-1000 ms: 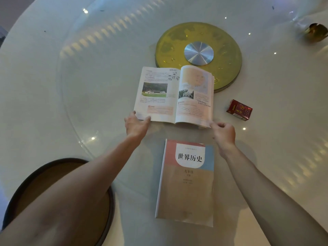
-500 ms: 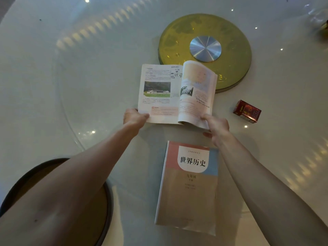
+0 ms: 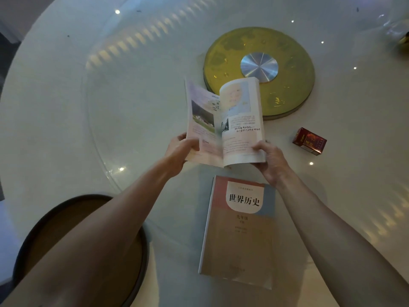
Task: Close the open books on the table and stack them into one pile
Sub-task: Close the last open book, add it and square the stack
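Note:
An open textbook (image 3: pixel 236 120) with pictures and text is held up off the white table, its two halves folded partway toward each other. My left hand (image 3: pixel 179 149) grips the bottom of its left half. My right hand (image 3: pixel 269 156) grips the bottom of its right half. A closed textbook (image 3: pixel 239 235) with a pink, blue and tan cover lies flat on the table just below the raised one, nearer to me.
A yellow turntable disc (image 3: pixel 294 89) with a silver hub sits behind the open book. A red cigarette pack (image 3: pixel 309 141) lies to the right. A dark round stool (image 3: pixel 66 218) stands under my left arm. The glass table top (image 3: pixel 110 107) extends left.
Both hands lifted the open book off the table and began folding its halves together. The closed book has stayed put.

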`<state>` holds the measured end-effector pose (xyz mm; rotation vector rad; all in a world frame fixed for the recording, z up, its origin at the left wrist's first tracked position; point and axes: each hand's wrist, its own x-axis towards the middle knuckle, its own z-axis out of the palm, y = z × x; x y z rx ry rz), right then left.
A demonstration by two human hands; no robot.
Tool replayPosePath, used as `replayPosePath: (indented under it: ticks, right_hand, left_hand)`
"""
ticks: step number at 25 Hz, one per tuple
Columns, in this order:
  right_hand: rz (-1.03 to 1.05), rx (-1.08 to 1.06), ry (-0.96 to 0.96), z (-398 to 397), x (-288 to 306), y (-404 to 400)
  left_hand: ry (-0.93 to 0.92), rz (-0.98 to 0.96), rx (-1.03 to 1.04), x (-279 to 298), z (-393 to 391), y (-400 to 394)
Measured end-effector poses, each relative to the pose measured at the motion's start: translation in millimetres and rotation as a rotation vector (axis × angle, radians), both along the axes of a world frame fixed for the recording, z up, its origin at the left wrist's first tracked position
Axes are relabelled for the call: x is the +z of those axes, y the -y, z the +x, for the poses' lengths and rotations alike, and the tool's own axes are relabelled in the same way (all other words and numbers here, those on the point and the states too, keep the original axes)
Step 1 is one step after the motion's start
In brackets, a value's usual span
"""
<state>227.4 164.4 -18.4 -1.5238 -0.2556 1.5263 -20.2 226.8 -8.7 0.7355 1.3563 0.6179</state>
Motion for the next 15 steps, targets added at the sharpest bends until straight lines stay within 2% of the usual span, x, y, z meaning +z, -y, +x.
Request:
replayPosePath:
  ticks: [4,9,15]
  right_hand:
    - [0.065,-0.018,-0.017,10.9,17.4,10.5]
    - [0.095,0.142,0.233,-0.2,40.3,27.1]
    - [0.21,0.238,0.258,-47.1,68.2,32.4]
  left_hand:
    - [-0.027,0.101,-0.079,19.9,-8.8,0.7]
    - [-0.084,0.181,-0.176,37.2,9.2,16.6]
    - [-0.099,0.368,-0.395,62.4,50.5,51.3]
